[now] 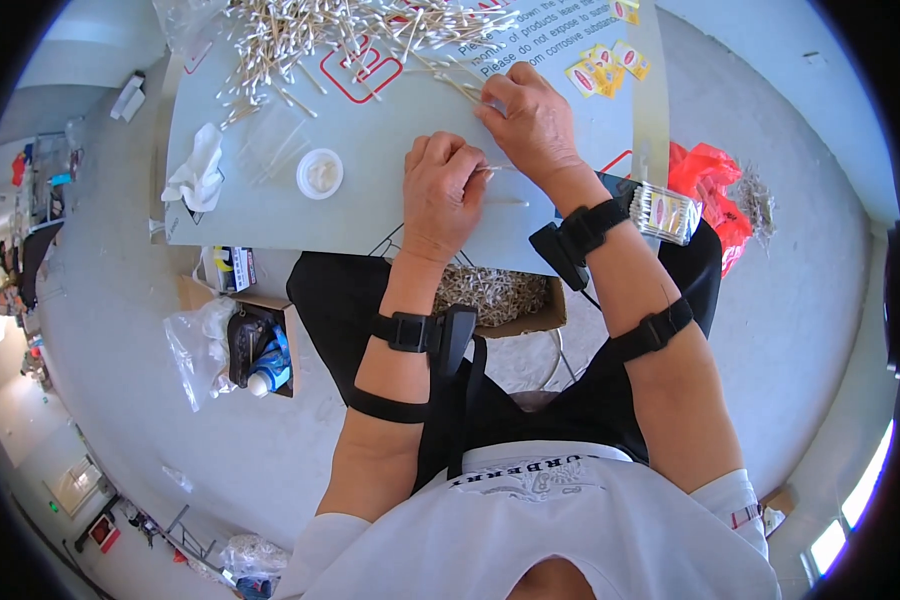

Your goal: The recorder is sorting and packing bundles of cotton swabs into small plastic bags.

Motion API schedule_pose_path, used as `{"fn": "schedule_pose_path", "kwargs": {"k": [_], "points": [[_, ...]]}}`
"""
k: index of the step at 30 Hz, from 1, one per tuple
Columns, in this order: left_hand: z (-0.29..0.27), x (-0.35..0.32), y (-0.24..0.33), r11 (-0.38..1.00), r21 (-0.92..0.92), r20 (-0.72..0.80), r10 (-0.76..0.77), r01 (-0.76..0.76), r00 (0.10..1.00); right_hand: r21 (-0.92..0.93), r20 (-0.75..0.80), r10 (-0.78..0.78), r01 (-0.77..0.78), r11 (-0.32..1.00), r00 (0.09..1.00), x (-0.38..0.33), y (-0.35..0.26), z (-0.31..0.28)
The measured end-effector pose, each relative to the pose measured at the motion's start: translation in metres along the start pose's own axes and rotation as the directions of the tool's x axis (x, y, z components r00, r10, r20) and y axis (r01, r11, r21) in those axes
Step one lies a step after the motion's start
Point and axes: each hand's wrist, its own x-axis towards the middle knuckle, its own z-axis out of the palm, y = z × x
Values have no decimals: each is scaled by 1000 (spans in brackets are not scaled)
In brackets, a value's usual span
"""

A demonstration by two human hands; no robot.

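Note:
Above the grey table [370,215], my left hand [440,190] is closed in a pinch, with the end of a cotton swab [497,168] sticking out by its thumb. Farther away and to the right, my right hand [532,122] has its fingers bent together at the edge of the swabs; what lies between its fingertips is too small to make out. A large heap of loose cotton swabs [300,40] covers the far part of the table. One single swab [510,204] rests just right of my left hand.
Left of my hands are a round white tub [320,174], clear plastic sleeves [270,145] and a crumpled white tissue [198,170]. Small yellow labels [608,70] lie far right. Packed swabs [665,213] sit near a red bag [710,180]. A swab-filled carton [495,298] is below the table.

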Motion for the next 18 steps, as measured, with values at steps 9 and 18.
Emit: {"fn": "schedule_pose_path", "kwargs": {"k": [9,18], "points": [[-1,0,2,996,-73,-69,-50,45,996,112,126,29,-43,993,992,-20,11,-24],[0,25,-18,988,142,-109,-41,57,993,160,196,120,-152,975,973,-37,14,-40]]}}
